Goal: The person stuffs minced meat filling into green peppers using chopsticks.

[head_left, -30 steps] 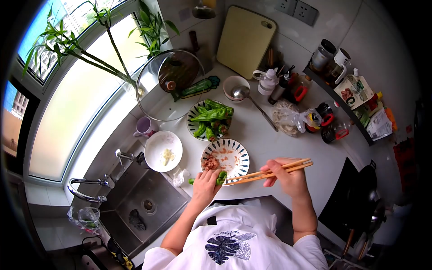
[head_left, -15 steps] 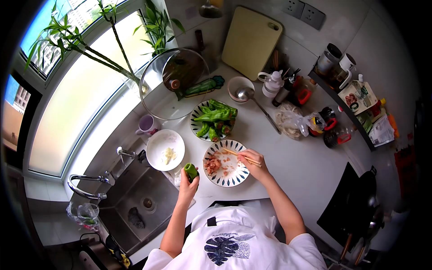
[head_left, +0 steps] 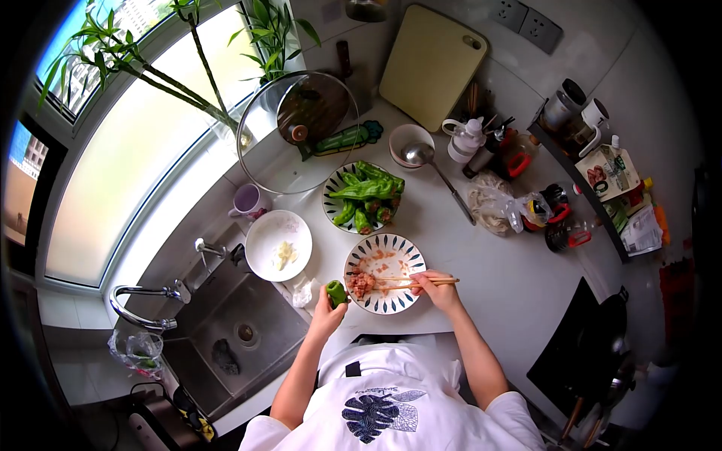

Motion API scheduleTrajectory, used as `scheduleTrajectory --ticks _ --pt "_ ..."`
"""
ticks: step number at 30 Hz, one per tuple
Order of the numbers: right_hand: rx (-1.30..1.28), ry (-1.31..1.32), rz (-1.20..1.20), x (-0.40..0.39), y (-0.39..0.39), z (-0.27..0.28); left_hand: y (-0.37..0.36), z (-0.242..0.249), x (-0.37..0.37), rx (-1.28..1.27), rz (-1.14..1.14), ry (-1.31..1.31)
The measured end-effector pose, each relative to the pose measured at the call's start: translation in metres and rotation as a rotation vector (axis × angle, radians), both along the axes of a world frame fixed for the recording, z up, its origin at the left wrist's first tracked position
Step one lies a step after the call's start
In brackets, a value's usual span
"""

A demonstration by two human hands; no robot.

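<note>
My left hand (head_left: 328, 315) is closed around a green pepper (head_left: 336, 292), whose cut, open end points up and away from me. In my right hand (head_left: 437, 290) is a pair of chopsticks (head_left: 406, 283), held almost level, with the tips at the minced meat (head_left: 361, 283). That meat lies heaped at the left side of a patterned plate (head_left: 386, 302), with smaller bits scattered over the rest of it. Behind it, whole green peppers (head_left: 370, 189) are piled on a second patterned plate (head_left: 330, 204).
To the left stand a white bowl (head_left: 258, 259) with pale chopped pieces, a purple mug (head_left: 247, 199) and the sink (head_left: 203, 338). A glass lid (head_left: 256, 169), a ladle (head_left: 444, 180) on a small bowl (head_left: 400, 137) and bagged items (head_left: 492, 201) are farther back. A black cooktop (head_left: 560, 342) is at the right.
My right hand has lowered the chopsticks from the plate's upper right to the meat heap, turning them nearly level. The pepper in my left hand has come closer to the plate.
</note>
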State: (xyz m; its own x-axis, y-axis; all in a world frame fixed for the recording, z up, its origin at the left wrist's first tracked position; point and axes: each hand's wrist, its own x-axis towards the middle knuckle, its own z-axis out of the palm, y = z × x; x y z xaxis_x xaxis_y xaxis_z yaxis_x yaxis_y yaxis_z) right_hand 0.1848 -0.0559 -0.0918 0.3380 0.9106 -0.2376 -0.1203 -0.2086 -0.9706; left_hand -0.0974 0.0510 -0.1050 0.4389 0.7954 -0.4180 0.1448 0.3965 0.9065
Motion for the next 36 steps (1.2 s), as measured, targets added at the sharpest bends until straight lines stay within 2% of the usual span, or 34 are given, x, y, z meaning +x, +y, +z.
scheduleTrajectory --ticks 2,4,6,12,14,22,26,30,32,36 --pt "-0.004 0.027 -0.012 -0.013 0.001 -0.011 -0.001 0.000 0.001 0.045 -0.012 0.039" --pt "0.032 0.122 -0.160 -0.023 0.006 -0.020 -0.001 -0.003 0.000 0.091 -0.023 0.080" --pt "0.029 0.108 -0.183 -0.030 0.011 -0.023 -0.002 -0.005 -0.002 0.150 -0.064 0.178" --pt "0.023 0.261 -0.323 -0.034 0.020 -0.026 -0.004 -0.005 -0.005 0.187 -0.106 0.209" --pt "0.044 0.406 -0.370 -0.031 0.019 -0.031 -0.002 -0.008 -0.008 0.174 -0.102 0.176" --pt "0.091 0.562 -0.414 -0.016 0.010 -0.020 0.003 0.019 -0.007 0.135 0.058 0.106" --pt "0.143 0.600 -0.447 -0.008 0.005 -0.011 0.006 0.035 -0.006 0.157 0.020 0.052" --pt "0.176 0.635 -0.484 -0.006 0.000 0.037 0.005 0.068 0.004 0.330 -0.082 0.096" --pt "0.227 0.646 -0.515 -0.007 -0.004 0.063 0.004 0.075 0.014 0.610 -0.110 0.111" --pt "0.249 0.737 -0.513 -0.018 -0.009 0.106 0.000 0.089 0.036 0.596 -0.133 0.023"
